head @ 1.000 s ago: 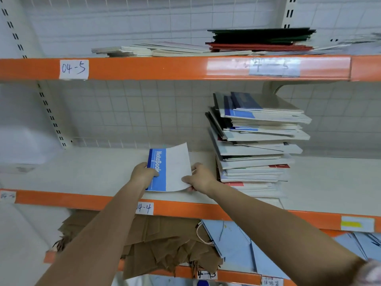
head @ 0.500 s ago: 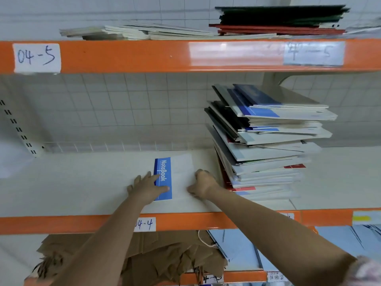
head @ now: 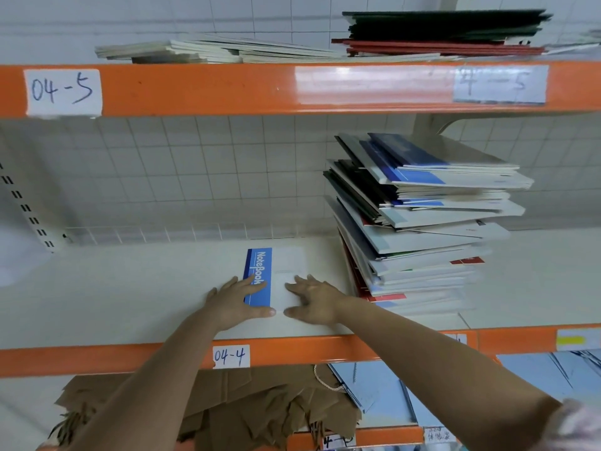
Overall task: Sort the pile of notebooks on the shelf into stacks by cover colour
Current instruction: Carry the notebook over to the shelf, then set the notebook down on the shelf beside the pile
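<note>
One notebook [head: 276, 275], white with a blue spine band marked "NoteBook", lies flat on the shelf [head: 130, 288] labelled 04-4. Two hands rest on it. The left hand [head: 235, 302] lies flat, fingers spread and straight, over the near end of the blue band, thumb pointing right along the near edge. The right hand [head: 313, 299] lies flat on the white part, fingers spread, thumb pointing left. The two thumb tips nearly meet at the near edge of the cover; neither hand grips or pinches anything.

One tall, uneven pile of notebooks [head: 422, 229] stands just to the right of the right hand, apart from the single notebook. Blue, white, black and red covers show in it; the number of books cannot be counted.

Above the hands, on the shelf labelled 04-5, lie one low spread of pale notebooks [head: 211, 50] and one stack of dark and red covers [head: 439, 34]. Below the hands, one heap of brown paper bags [head: 244, 408] and several light blue bags [head: 390, 392] are visible.
</note>
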The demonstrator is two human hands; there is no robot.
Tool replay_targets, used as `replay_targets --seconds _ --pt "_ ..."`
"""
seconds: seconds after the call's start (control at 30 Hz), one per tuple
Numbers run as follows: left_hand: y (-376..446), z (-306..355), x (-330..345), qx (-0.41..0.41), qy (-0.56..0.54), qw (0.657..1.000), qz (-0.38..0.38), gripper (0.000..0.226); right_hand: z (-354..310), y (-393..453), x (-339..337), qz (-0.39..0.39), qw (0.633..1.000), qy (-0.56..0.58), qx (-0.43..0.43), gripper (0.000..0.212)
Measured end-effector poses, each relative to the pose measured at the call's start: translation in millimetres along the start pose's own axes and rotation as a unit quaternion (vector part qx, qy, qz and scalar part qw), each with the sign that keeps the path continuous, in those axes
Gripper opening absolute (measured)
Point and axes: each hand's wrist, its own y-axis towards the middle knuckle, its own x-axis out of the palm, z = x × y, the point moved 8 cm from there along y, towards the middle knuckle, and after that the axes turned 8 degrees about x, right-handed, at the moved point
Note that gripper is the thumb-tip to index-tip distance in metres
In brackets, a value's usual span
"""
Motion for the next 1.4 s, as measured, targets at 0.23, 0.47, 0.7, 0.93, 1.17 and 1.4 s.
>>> replay_targets --seconds 0.23,0.47,0.7,0.93,1.17,1.4 --pt "-4 0 5 0.002 0.012 1.000 0.005 0.083 -1 1 3 -0.006 1.000 -0.005 -0.004 0.067" --pt "-7 5 5 -0.008 0.006 1.000 -0.002 0.081 -6 0 0 0.004 1.000 0.008 0.002 0.064" --pt "-15 14 -8 -0.030 -0.064 0.997 0.018 0.087 -11 1 -9 0.015 1.000 -0.019 -0.004 0.069" --pt "-26 49 -79 -0.037 -0.102 0.984 0.143 0.042 -53 -51 -81 0.121 0.988 0.050 -0.078 0.045" --pt "-41 116 -156 0.014 -0.197 0.945 0.261 0.014 -96 -124 -172 0.249 0.957 0.053 -0.141 0.027" --pt "-50 178 -197 0.074 -0.266 0.908 0.314 0.020 -77 -175 -230 0.311 0.938 -0.041 -0.147 0.040"
